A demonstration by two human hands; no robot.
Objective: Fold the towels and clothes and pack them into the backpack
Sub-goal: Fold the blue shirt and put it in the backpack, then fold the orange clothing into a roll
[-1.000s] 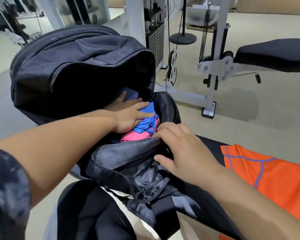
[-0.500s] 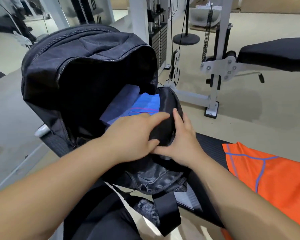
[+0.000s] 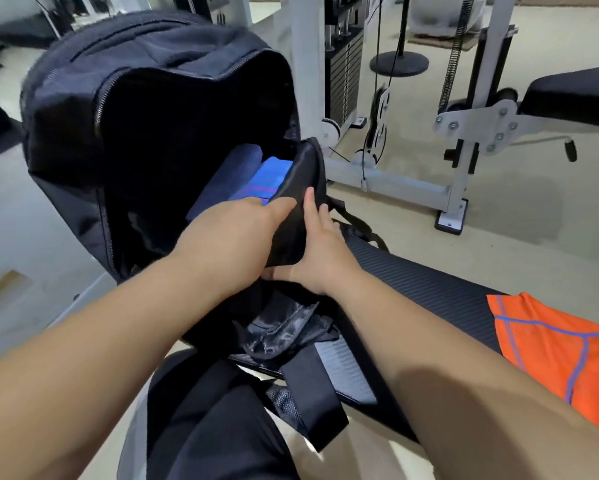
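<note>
This is a gym. A white steel-framed cable machine (image 3: 388, 183) stands on the beige floor (image 3: 498, 258), with a stack of black weight plates (image 3: 343, 74) and a thin black cable (image 3: 379, 64) running down to it. Beside it are a black padded bench (image 3: 575, 95) on a bolted white bracket (image 3: 481, 123) and a long coil spring (image 3: 455, 53).

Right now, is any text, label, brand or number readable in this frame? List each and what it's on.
No text can be read.
White tag at the foot of the weight stack: too small and blurred to read.
backpack: no print or logo shows.
orange garment: only blue seams, no lettering.
</note>
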